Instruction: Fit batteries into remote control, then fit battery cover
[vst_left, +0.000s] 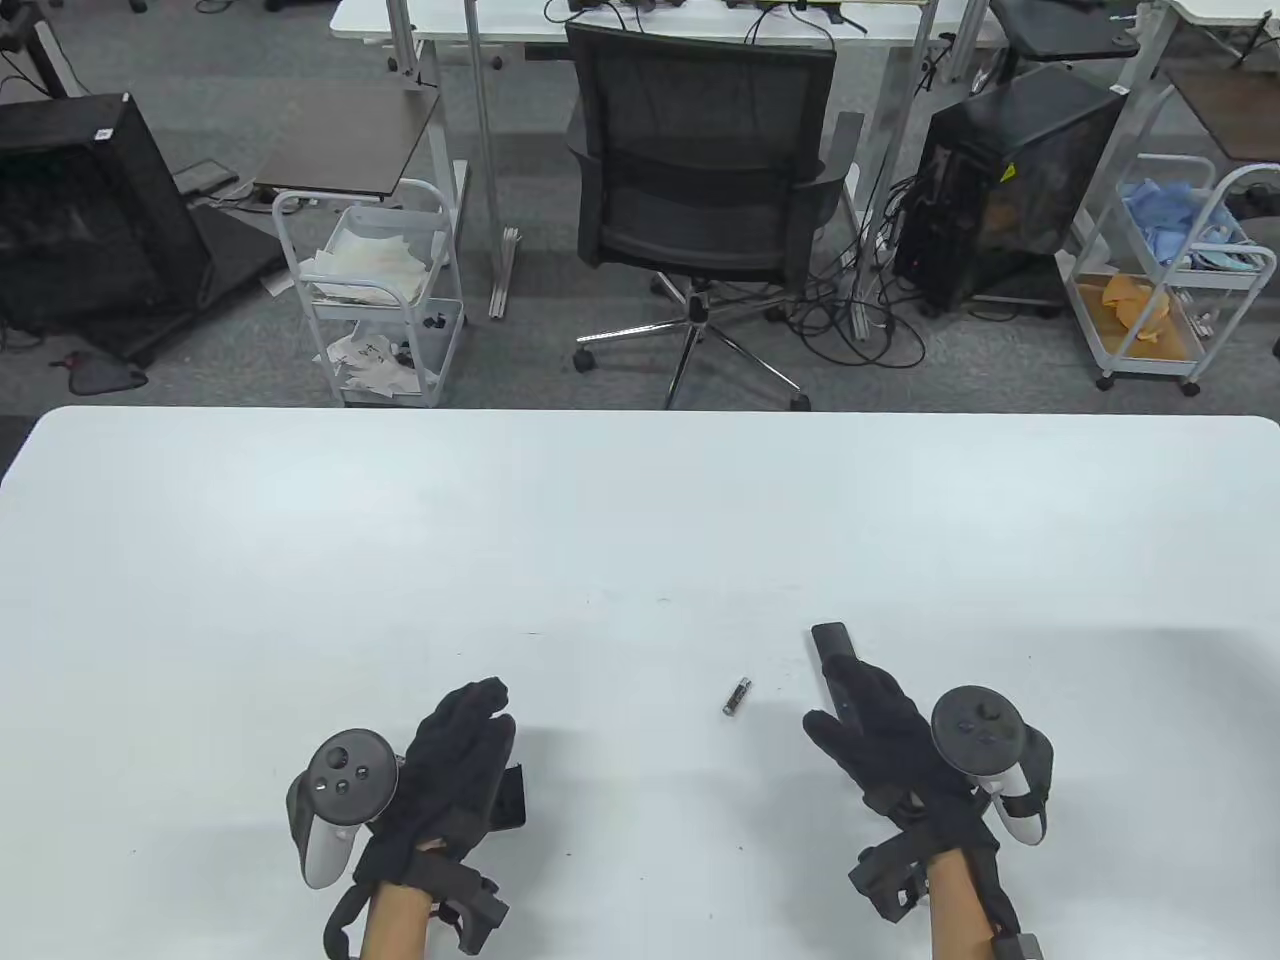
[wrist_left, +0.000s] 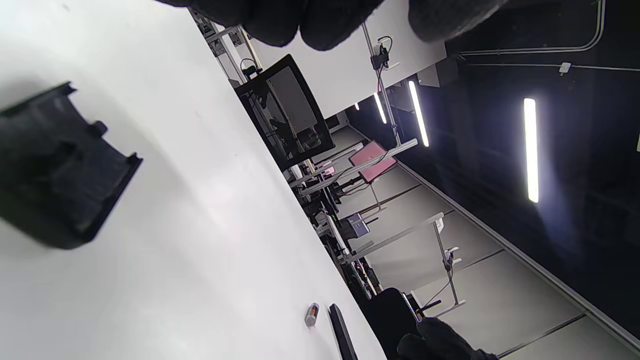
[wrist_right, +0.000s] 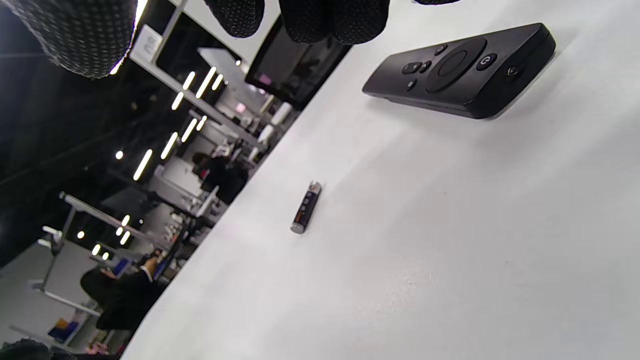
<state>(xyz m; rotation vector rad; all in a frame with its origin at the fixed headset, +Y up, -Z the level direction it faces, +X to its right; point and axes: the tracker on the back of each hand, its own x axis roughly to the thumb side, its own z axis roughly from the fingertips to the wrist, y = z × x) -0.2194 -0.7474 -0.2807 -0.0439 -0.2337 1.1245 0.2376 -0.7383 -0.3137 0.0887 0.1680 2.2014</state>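
Note:
A black remote control (vst_left: 830, 642) lies buttons up on the white table (vst_left: 640, 520); its near end is hidden under my right hand (vst_left: 868, 718). In the right wrist view the remote (wrist_right: 462, 70) lies free below my spread fingertips (wrist_right: 320, 17), which do not grip it. One battery (vst_left: 737, 696) lies loose on the table left of the remote and also shows in the right wrist view (wrist_right: 306, 207). The black battery cover (vst_left: 510, 797) lies beside my left hand (vst_left: 462, 745), partly hidden by it. In the left wrist view the cover (wrist_left: 55, 170) lies apart from my fingers (wrist_left: 300, 20). Both hands hold nothing.
Beyond the table's far edge stand an office chair (vst_left: 700, 190), two white carts (vst_left: 380, 290) (vst_left: 1165, 270) and computer cases on the floor. The left wrist view also shows the battery (wrist_left: 312, 315) and remote (wrist_left: 342, 332) far off.

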